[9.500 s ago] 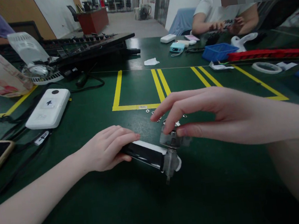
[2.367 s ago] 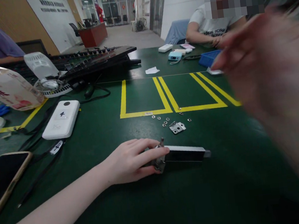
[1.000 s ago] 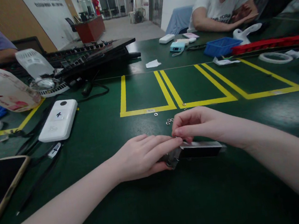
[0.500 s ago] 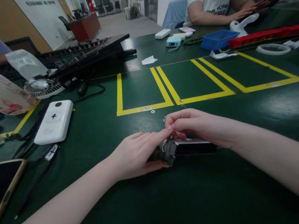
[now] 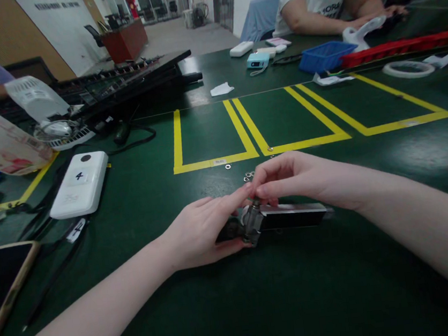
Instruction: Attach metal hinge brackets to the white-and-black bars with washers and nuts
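Observation:
My left hand (image 5: pixel 199 234) is closed round the near end of a metal assembly with a grey block (image 5: pixel 252 223) and a long black bar with a silvery edge (image 5: pixel 294 216). Its thumb lies below the block, and its index finger reaches over the top. Just above a small post (image 5: pixel 256 202) on the block, my right hand (image 5: pixel 290 179) is pinched, its fingertips touching the left index fingertip. Whatever small piece the pinch holds is hidden. Several small metal nuts or washers (image 5: pixel 247 177) lie beyond my fingers, and a single ring (image 5: pixel 227 166) sits near the yellow tape.
Yellow tape (image 5: pixel 215 163) marks rectangles on the dark green table. To the left lie a white power bank (image 5: pixel 80 184) marked 4, cables and a phone (image 5: pixel 2 285). Across the table are a blue bin (image 5: pixel 327 57), a red strip (image 5: pixel 408 49) and a seated person (image 5: pixel 325 8).
My right hand has risen slightly from the block, showing more of the post and more of the loose rings behind. My left hand keeps its hold. The person opposite has lowered their hands.

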### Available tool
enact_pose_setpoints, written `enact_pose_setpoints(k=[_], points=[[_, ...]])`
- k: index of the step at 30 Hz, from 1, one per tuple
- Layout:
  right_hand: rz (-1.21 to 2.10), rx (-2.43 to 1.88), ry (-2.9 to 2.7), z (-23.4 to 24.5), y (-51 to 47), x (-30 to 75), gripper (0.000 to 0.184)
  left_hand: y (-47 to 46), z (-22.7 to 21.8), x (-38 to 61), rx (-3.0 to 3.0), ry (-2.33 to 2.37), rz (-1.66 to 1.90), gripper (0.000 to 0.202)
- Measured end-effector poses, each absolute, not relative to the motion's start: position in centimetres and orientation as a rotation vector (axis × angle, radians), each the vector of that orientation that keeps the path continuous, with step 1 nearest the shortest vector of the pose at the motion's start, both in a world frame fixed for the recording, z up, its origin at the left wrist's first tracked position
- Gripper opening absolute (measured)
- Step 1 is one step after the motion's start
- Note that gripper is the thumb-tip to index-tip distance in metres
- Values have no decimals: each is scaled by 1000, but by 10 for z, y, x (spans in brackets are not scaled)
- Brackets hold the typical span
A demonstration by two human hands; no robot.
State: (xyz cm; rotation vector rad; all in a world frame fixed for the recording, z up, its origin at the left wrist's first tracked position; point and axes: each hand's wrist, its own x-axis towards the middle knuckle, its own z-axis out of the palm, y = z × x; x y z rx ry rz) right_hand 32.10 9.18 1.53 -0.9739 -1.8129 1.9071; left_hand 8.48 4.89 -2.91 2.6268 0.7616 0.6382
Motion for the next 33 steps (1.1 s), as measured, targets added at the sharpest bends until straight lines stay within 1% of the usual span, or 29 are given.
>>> enact_pose_setpoints(k=[3, 6, 8, 10, 13, 15, 20, 22, 24, 27, 33], points=[[1896, -1011, -1872, 21, 93, 324, 14, 49, -30, 85, 2618, 758, 664, 95], [1822, -1048, -1931, 23, 93, 324, 17, 50, -32, 84, 2609, 763, 688, 89], [1628, -1086, -1940, 22, 95, 324, 18, 51, -34, 83, 2610, 765, 715, 81], [1348, -1151, -1928, 19, 97, 324, 21, 50, -33, 83, 2606, 767, 725, 73], [994, -1242, -1989, 10, 102, 326, 22, 49, -30, 84, 2551, 798, 676, 68], [862, -1263, -2080, 4, 104, 327, 22, 48, -27, 85, 2492, 842, 630, 66], [556, -1173, -2396, -9, 107, 327, 22, 47, -21, 87, 2425, 859, 581, 51], [496, -1165, -2501, -13, 110, 328, 22, 47, -19, 87, 2424, 840, 570, 47], [505, -1180, -2554, -15, 112, 330, 21, 48, -18, 87, 2426, 825, 561, 44], [468, -1178, -2590, -16, 114, 331, 20, 48, -18, 87, 2430, 817, 568, 44], [340, -1170, -2584, -14, 113, 330, 10, 47, -21, 87, 2455, 861, 573, 54]])
